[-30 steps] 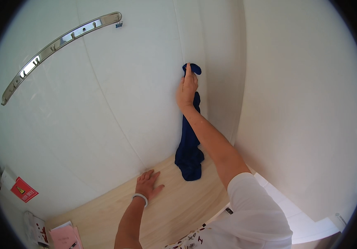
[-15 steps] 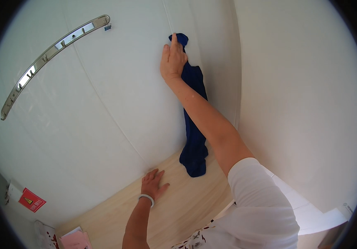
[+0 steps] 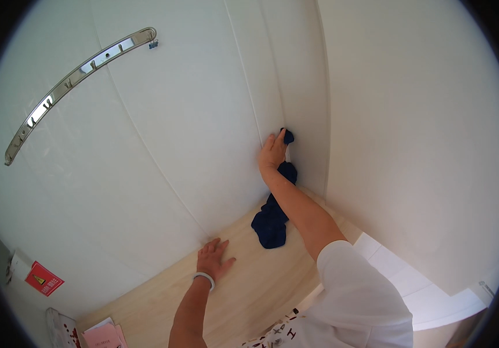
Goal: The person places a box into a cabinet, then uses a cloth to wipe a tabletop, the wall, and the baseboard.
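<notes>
A dark blue cloth (image 3: 269, 227) hangs down the white wall near the corner, its lower end bunched on the pale wooden surface. My right hand (image 3: 272, 153) presses the cloth's upper end against the wall, with a bit of blue showing past the fingertips. Part of the cloth is hidden behind my right hand and forearm. Flat on the wooden surface, close to the foot of the wall, rests my left hand (image 3: 215, 260), fingers spread and holding nothing. A pale bracelet (image 3: 205, 279) circles its wrist.
A metal hook rail (image 3: 69, 87) runs along the wall at upper left, with a small dark clip (image 3: 153, 44) at its end. Lower left are a red warning sign (image 3: 44, 278) and pink papers (image 3: 103, 336). A white side panel (image 3: 412, 145) stands at right.
My right hand has slid down the wall and to the right, toward the corner, taking the cloth's upper end with it. My left hand stays in place.
</notes>
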Demonstrator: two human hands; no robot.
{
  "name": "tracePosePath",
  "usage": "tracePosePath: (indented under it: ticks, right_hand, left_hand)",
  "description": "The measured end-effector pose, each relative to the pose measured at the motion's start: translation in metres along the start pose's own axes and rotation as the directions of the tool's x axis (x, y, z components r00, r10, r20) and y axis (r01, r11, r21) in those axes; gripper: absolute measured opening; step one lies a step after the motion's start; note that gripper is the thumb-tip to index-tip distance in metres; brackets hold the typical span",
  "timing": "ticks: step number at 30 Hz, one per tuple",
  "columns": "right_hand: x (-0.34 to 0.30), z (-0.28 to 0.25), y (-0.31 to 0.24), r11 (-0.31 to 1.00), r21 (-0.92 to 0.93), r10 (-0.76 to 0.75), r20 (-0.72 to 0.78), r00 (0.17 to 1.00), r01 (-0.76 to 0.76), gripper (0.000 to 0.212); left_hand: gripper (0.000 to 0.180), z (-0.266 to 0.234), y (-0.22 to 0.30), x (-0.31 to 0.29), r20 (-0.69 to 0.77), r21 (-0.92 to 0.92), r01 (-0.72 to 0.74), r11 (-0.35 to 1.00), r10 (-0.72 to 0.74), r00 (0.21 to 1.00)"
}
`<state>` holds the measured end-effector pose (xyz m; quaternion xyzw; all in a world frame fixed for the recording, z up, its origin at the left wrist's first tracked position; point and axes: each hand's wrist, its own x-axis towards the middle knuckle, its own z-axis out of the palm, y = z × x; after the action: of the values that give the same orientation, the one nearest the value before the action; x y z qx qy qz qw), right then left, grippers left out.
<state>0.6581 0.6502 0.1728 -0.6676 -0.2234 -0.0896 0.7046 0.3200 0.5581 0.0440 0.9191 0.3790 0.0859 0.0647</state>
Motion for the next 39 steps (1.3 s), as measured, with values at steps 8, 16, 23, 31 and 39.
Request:
tracePosePath:
  ticks: [8,16,23,31,39]
  right_hand:
    - [0.057,0.009,-0.155,0.951,0.222,-0.216,-0.028,0.976,0.217,0.062]
    - [-0.055,0.014,-0.221,0.547,0.225,-0.837,0.121,0.534,0.806,0.060]
    - [-0.043,0.027,-0.212,-0.179,0.119,-0.983,0.026,-0.183,0.977,0.029]
    - [0.078,0.020,-0.236,0.474,-0.135,-0.881,-0.056,0.471,0.870,0.051]
    - [0.050,0.039,-0.215,0.894,-0.049,-0.449,-0.125,0.885,0.446,0.053]
  left_hand:
    - [0.068,0.002,0.002,-0.001,-0.003,-0.027,0.004,1.000,-0.004,1.000]
    - [0.068,-0.005,-0.003,-0.006,0.031,0.009,0.002,1.000,-0.002,1.000]
    - [0.068,-0.001,0.002,-0.001,0.034,0.014,0.009,1.000,-0.009,0.999]
    - [0.070,0.014,-0.010,-0.003,-0.056,0.027,0.032,0.999,-0.030,0.998]
    - [0.068,-0.004,-0.004,-0.003,0.006,0.040,-0.033,0.999,0.033,0.999]
